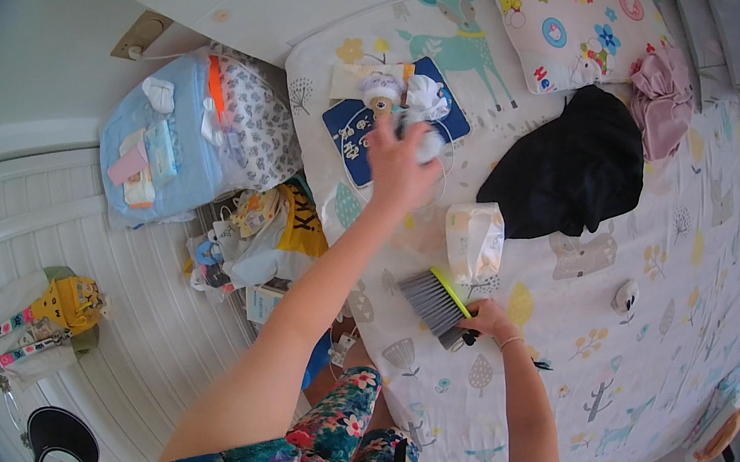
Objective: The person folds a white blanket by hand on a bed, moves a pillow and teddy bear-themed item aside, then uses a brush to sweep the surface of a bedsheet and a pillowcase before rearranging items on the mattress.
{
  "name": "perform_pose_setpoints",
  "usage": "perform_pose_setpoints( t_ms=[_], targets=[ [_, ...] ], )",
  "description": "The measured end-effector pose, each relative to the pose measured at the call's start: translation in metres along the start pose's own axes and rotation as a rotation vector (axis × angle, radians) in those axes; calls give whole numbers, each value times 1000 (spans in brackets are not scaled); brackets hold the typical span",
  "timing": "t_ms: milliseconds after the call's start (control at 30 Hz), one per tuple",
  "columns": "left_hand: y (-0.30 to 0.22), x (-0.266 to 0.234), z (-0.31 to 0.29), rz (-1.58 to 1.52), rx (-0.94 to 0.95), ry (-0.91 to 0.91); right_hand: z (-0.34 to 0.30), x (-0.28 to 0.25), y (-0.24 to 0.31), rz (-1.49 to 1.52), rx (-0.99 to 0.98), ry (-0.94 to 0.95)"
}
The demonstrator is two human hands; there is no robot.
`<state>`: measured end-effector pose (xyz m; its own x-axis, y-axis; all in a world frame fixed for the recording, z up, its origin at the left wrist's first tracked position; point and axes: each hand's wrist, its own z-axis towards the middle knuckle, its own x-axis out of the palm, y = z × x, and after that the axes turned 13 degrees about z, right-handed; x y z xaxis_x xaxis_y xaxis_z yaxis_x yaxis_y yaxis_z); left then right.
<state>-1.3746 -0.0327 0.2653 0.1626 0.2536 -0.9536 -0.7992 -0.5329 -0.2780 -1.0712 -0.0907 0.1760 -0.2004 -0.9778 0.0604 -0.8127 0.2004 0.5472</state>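
My left hand reaches over a dark blue board or book on the bed. Its curled fingers are partly blurred around a small whitish thing whose kind I cannot make out. Just beyond the fingertips lie a small plush-like figure and a white ruffled bundle. My right hand is closed on the handle end of a bed brush with grey bristles and a lime-green edge. The brush rests low over the sheet, bristles toward the left. A white soft packet stands just beyond it.
A black cloth, a pink cloth and a patterned pillow lie on the printed bedsheet. A small white object sits to the right. Left of the bed are a light-blue bag and a yellow-and-black bag.
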Motion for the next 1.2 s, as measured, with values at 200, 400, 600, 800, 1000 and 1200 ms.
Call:
perform_pose_setpoints(
  t_ms=[200, 400, 600, 800, 1000, 1200],
  targets=[
    [74, 24, -26, -31, -26, 40, 4, -1, -5, 26, 6, 4],
    [72, -12, -19, 4, -24, 157, 0, -3, -3, 43, 45, -6],
    [118, 21, 76, 63, 196, -195, 3, -2, -1, 59, 53, 13],
    [155, 55, 138, 320, 201, 97, 4, 0, 8, 21, -5, 21],
    [144, 55, 111, 184, 241, 231, 0, -4, 3, 73, 32, 34],
    [166, 42, 88, 26, 276, 58, 3, 2, 10, 60, -5, 32]
  ],
)
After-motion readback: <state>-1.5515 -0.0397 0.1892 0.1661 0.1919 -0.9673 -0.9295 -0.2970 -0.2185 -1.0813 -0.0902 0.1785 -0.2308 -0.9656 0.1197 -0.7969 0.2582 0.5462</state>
